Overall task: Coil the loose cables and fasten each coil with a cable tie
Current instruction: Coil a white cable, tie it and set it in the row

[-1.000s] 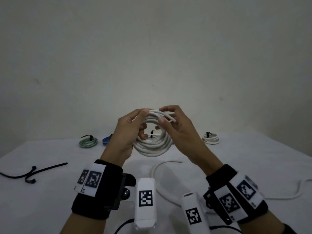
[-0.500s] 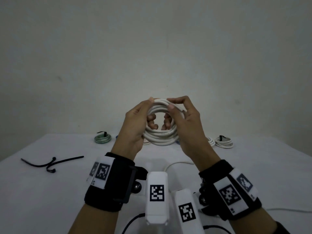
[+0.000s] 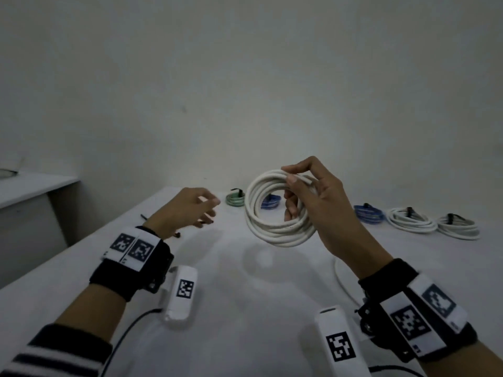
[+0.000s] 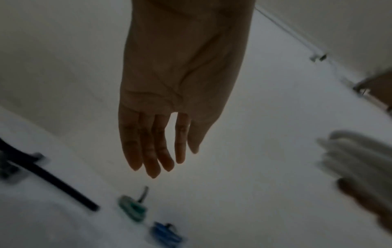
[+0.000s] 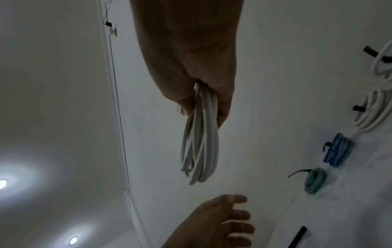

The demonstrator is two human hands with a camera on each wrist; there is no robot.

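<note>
A thick white cable coil (image 3: 277,208), several loops, is held upright mid-frame above the table. Loose black cable ties (image 4: 53,181) lie at the left.

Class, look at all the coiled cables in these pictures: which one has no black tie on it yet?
The large white coil held up by the right hand. The green, blue and white coils lying on the table each carry a black tie.

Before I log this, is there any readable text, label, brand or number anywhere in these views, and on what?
No readable words, brands or numbers in any view.
Left wristband: square black-and-white code markers only, no letters.
Right wristband: same markers; tiny print at its edge is too small to read.
Two white wrist-camera units: one code marker each, no text.
Cable coils: no print visible.
</note>
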